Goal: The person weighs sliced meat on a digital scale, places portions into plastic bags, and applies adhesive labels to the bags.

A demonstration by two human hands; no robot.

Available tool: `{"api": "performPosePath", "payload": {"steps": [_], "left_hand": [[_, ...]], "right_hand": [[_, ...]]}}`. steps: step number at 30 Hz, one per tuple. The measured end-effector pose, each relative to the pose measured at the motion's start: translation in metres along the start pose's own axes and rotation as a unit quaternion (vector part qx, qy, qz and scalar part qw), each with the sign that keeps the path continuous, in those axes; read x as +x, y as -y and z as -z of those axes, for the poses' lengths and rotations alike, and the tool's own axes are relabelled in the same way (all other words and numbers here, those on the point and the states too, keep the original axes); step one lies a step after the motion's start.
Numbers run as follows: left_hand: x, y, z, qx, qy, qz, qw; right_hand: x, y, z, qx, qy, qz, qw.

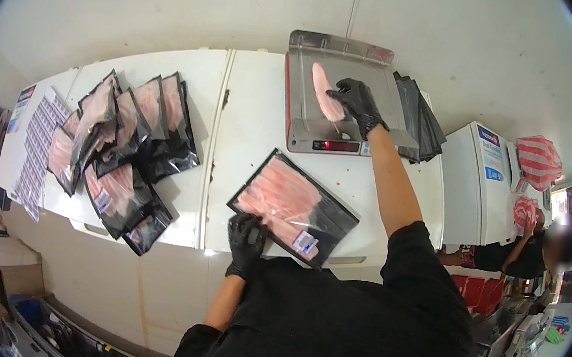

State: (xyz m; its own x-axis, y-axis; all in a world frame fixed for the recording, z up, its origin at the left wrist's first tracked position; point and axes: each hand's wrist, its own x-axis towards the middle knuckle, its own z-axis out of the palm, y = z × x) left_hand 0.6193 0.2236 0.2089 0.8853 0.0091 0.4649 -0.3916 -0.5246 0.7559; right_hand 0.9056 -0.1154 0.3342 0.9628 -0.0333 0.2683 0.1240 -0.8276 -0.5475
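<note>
My right hand [358, 104], in a black glove, reaches over the steel platform of a digital scale [298, 119]. Its fingertips touch the side of one long pale-pink fillet [325, 93], which lies on the platform; whether they grip it, I cannot tell. Close to my body, my left hand [247, 243], also black-gloved, has its fingers curled on the near left edge of a vacuum bag [336, 221]. That bag lies flat and slanted, with a clear front and black back. Several pink fillets [285, 189] show side by side inside it, and a printed label [305, 241] sits on its corner.
Several filled bags [127, 113] lie overlapped on the white freezer lid to the left, beside a sheet of labels [41, 140]. Black bags [419, 119] are fanned right of the scale. Farther right stand another freezer [468, 183] and a person [526, 253] with a striped bag [539, 162].
</note>
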Motion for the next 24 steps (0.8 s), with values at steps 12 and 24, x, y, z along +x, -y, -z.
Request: {"api": "performPosePath", "payload": {"steps": [12, 24], "left_hand": [[0.0, 0.025, 0.004, -0.083, 0.063, -0.005, 0.995], [-0.003, 0.015, 0.002, -0.054, 0.04, -0.011, 0.998]], "right_hand": [[0.045, 0.009, -0.021, -0.007, 0.134, -0.101, 0.986], [0.048, 0.011, -0.023, -0.017, 0.097, -0.016, 0.995]]}}
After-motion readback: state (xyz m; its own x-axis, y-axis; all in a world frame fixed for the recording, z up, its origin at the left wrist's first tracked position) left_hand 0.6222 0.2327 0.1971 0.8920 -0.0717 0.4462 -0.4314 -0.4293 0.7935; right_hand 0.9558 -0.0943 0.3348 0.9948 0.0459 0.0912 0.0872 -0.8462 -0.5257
